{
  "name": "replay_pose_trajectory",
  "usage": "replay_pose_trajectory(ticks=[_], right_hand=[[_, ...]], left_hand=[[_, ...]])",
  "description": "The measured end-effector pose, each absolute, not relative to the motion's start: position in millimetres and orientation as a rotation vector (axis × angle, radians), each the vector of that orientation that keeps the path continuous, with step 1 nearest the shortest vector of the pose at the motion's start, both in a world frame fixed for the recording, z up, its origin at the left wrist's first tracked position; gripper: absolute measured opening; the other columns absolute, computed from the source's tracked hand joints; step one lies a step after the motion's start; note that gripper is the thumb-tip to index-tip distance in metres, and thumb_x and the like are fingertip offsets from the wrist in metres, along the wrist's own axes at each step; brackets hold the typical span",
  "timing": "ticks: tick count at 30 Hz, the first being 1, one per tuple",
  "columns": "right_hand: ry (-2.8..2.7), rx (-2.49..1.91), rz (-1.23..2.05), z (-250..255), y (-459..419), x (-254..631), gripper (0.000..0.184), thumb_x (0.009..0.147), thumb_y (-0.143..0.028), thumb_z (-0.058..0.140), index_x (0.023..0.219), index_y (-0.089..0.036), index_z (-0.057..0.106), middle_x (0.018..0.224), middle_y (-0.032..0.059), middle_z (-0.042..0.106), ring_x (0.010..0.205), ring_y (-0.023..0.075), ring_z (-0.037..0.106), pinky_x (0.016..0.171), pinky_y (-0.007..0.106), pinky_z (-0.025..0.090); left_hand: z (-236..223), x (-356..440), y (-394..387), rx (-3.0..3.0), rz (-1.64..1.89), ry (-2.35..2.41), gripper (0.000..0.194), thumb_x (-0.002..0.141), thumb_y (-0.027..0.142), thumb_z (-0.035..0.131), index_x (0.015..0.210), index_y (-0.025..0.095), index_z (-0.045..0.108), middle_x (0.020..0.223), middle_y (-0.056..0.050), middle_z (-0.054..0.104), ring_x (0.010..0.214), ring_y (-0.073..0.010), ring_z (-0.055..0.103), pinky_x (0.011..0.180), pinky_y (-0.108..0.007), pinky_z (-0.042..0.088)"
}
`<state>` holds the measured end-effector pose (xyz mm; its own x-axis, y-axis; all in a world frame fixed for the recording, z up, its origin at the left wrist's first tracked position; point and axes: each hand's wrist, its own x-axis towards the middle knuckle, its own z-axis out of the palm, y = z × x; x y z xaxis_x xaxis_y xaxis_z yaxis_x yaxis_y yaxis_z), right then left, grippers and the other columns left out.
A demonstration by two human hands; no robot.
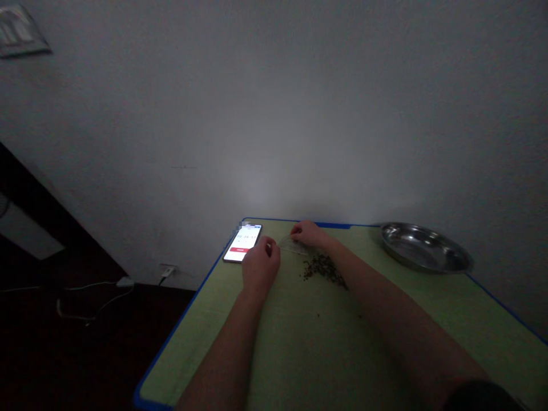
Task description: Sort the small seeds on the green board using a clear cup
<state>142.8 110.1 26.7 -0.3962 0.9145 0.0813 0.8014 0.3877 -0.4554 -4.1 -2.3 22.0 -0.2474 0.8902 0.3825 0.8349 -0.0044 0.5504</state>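
My left hand (262, 264) is above the green tabletop, beside the phone, with its fingers curled together. Whatever it may hold is hidden. My right hand (311, 235) is further back, thumb and fingertips pinched together over a thin clear rounded piece (294, 246), perhaps a plastic dish or lid. Anything small between those fingertips is not readable. The clear piece lies between my hands, its left edge close to my left fingers. Just in front of it is a loose pile of small dark grains or beans (322, 267), partly covered by my right forearm.
A lit phone (242, 244) showing a timer lies at the table's left edge. An oval, shiny metal basin (426, 249) stands at the back right. The green table (299, 354) has a blue rim and meets the grey wall (299, 114). White cables (124, 282) run on the left.
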Motion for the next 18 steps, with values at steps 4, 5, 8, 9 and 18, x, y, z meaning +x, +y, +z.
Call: replay_pose_trajectory(ticks=[4, 5, 8, 9, 18], right_hand=[[-2.339, -1.441, 0.478, 27, 100, 140, 0.015, 0.076, -0.018, 0.060, 0.084, -0.015, 0.072, 0.085, 0.0070, 0.072, 0.077, 0.0162, 0.063, 0.067, 0.022, 0.045], [-2.341, -1.427, 0.473, 27, 97, 140, 0.015, 0.076, -0.018, 0.060, 0.084, -0.015, 0.072, 0.087, 0.0070, 0.072, 0.078, 0.0161, 0.063, 0.068, 0.022, 0.045], [-2.352, -1.390, 0.470, 26, 91, 139, 0.015, 0.077, -0.019, 0.059, 0.084, -0.016, 0.072, 0.087, 0.0066, 0.072, 0.078, 0.0154, 0.063, 0.068, 0.022, 0.045], [-2.356, -1.380, 0.471, 26, 89, 138, 0.015, 0.077, -0.019, 0.059, 0.084, -0.015, 0.072, 0.087, 0.0066, 0.072, 0.077, 0.0154, 0.063, 0.068, 0.022, 0.045], [-2.397, -1.290, 0.516, 25, 78, 131, 0.013, 0.077, -0.019, 0.061, 0.083, -0.014, 0.072, 0.083, 0.0069, 0.072, 0.075, 0.0153, 0.063, 0.066, 0.022, 0.045]], left_hand=[[24, -4, -2, 1.881, 1.068, 2.175, 0.021, 0.085, 0.032, 0.043, 0.088, 0.021, 0.061, 0.070, -0.002, 0.065, 0.066, -0.0140, 0.058, 0.058, -0.024, 0.033], [24, -5, -2, 1.885, 1.072, 2.171, 0.021, 0.084, 0.032, 0.043, 0.088, 0.021, 0.061, 0.070, -0.002, 0.065, 0.065, -0.0140, 0.058, 0.058, -0.024, 0.033], [23, -6, -1, 1.892, 1.091, 2.153, 0.022, 0.084, 0.033, 0.043, 0.087, 0.021, 0.061, 0.070, -0.002, 0.065, 0.064, -0.0139, 0.057, 0.058, -0.024, 0.033], [22, -6, -1, 1.892, 1.098, 2.149, 0.022, 0.084, 0.033, 0.043, 0.087, 0.021, 0.061, 0.070, -0.002, 0.065, 0.063, -0.0140, 0.057, 0.058, -0.024, 0.033], [22, -6, -1, 1.904, 1.124, 2.148, 0.022, 0.084, 0.032, 0.043, 0.087, 0.021, 0.061, 0.072, -0.003, 0.066, 0.065, -0.0151, 0.058, 0.059, -0.024, 0.034]])
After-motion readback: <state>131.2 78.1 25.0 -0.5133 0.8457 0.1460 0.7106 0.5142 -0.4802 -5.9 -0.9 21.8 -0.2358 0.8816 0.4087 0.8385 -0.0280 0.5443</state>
